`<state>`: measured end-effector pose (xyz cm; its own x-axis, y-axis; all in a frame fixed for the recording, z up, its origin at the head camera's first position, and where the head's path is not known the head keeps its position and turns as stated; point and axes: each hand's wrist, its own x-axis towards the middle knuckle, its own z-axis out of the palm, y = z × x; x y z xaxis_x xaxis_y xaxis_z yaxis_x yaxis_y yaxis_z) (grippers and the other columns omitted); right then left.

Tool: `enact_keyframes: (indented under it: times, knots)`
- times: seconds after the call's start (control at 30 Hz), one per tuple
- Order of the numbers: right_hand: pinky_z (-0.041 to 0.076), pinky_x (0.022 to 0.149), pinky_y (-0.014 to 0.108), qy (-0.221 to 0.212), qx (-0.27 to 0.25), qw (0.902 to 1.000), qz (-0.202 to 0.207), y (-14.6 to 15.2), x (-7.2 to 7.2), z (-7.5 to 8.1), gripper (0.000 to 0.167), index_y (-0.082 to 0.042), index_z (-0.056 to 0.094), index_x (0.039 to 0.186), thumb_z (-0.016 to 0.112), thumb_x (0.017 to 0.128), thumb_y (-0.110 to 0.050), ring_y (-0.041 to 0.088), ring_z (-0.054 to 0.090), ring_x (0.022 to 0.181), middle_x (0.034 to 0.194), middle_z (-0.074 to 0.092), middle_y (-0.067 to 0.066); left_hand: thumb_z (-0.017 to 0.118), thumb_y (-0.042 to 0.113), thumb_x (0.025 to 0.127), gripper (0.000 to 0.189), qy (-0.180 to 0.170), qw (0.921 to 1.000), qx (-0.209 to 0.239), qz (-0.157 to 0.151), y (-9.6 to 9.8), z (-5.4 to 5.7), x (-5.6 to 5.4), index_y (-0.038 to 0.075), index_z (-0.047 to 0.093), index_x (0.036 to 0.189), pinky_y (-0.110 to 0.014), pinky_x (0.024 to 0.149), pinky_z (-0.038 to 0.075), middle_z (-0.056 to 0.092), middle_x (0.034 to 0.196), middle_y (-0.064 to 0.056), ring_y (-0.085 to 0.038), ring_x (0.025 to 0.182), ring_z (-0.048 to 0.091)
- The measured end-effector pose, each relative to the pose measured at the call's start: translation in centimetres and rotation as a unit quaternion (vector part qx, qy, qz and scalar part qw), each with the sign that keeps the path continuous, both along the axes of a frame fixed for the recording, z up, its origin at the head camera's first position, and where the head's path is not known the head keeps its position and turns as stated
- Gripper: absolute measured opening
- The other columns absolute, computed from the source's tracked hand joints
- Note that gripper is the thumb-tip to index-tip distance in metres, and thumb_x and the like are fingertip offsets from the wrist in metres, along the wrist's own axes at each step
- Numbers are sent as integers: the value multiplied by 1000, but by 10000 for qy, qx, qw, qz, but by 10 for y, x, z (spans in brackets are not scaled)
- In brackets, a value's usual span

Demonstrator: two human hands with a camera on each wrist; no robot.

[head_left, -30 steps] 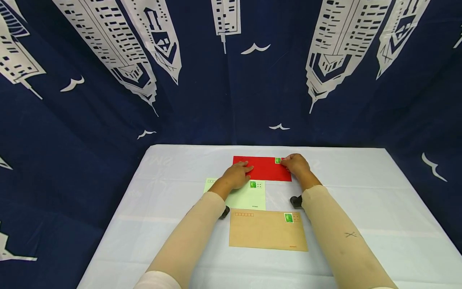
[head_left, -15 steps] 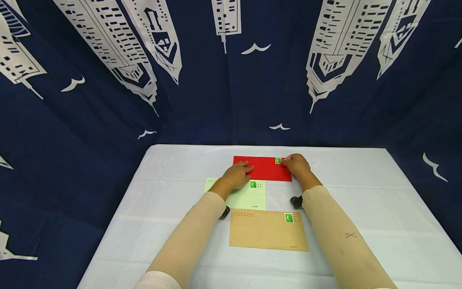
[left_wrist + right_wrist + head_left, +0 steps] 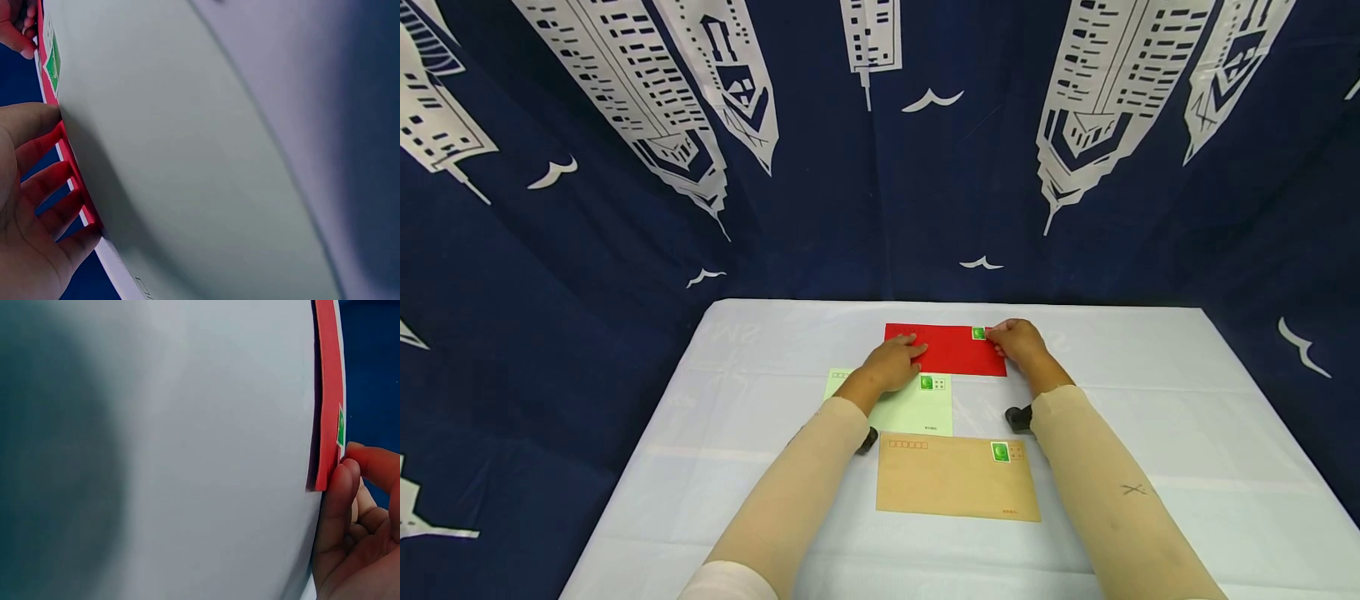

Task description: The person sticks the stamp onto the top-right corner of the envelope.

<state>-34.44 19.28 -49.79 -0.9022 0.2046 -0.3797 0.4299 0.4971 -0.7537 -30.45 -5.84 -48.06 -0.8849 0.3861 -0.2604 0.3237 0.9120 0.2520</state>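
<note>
A red envelope lies at the far side of the table with a small green stamp at its top right corner. My left hand rests on the envelope's left part with fingers spread and fairly straight. At the stamp's right edge my right hand brings thumb and fingertips together in a pinch. The right wrist view shows these fingertips against the near end of the stamp; how much of it sits between them is hidden. The left wrist view shows the spread fingers along the envelope's edge.
A pale green envelope with a stamp lies partly under my left forearm. Closer to me is a brown envelope, also stamped. A white cloth covers the table; a dark blue printed curtain hangs behind.
My right hand and forearm have shifted very slightly to the right beside the stamp. The left hand and the envelopes stay where they were.
</note>
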Motion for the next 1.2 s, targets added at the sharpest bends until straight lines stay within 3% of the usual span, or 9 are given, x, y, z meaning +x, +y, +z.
enact_keyframes:
  times: [0.4,0.57,0.97,1.2]
  knots:
    - [48,63,16,62,-40,10000,6,2,-1,-1,19,-4,60,109,63,98,-19,11,54,71,83,56,1,49,33,106,51,14,10000,0,-15,0,-2,-2,29,39,156,-36,128,23,28,168,3,-18,158,21]
    - [47,63,18,35,205,9998,46,1,-2,-1,18,-6,60,108,64,97,-20,11,54,70,79,55,-1,50,34,106,52,18,10000,-14,-44,0,-4,-3,29,38,156,-37,128,24,27,169,3,-20,158,21]
    - [45,66,22,10,455,9989,62,-3,0,2,19,-6,61,108,65,97,-22,14,55,74,84,57,2,50,34,106,52,21,10000,-34,-31,0,-2,-2,29,39,156,-36,129,23,27,168,3,-18,158,20]
    - [46,66,20,-17,328,9995,-32,-3,1,2,22,-6,61,110,64,97,-23,13,54,73,84,57,2,50,34,106,52,-7,10000,-30,-27,-1,-2,-1,29,38,156,-37,128,23,27,169,3,-19,158,20]
